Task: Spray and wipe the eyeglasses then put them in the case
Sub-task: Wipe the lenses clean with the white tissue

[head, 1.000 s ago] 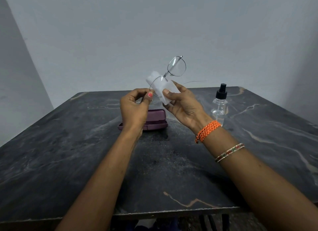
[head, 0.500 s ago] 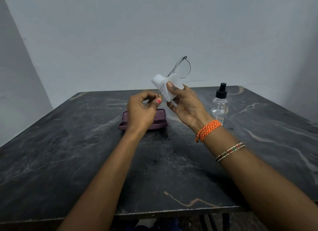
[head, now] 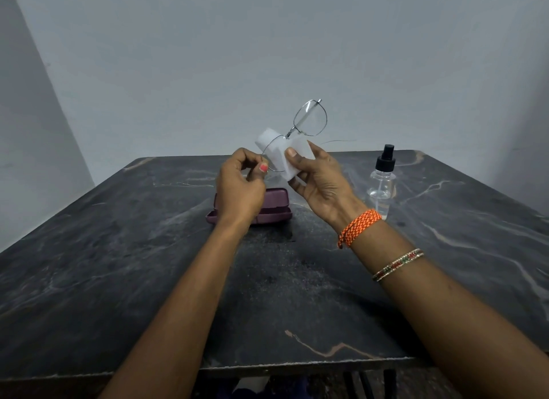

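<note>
Thin metal-framed eyeglasses (head: 310, 118) are held up above the table, tilted with one lens high and the other low. My left hand (head: 240, 187) pinches the frame at the lower lens edge. My right hand (head: 322, 182) holds a white cloth (head: 276, 149) folded around the lower lens, thumb pressed on it. A purple eyeglass case (head: 274, 202) lies on the table behind my left hand, partly hidden by it. A clear spray bottle (head: 381, 184) with a black top stands upright to the right of my right hand.
The dark marble table (head: 118, 265) runs to a front edge near the bottom of the view. A pale wall stands close behind its far edge. My right forearm wears an orange thread band (head: 358, 228) and a thin bangle (head: 398, 263).
The glasses have turned in my hands, so the upper lens faces me more squarely now. My right thumb has shifted the cloth over the lower lens. Case and bottle have not moved.
</note>
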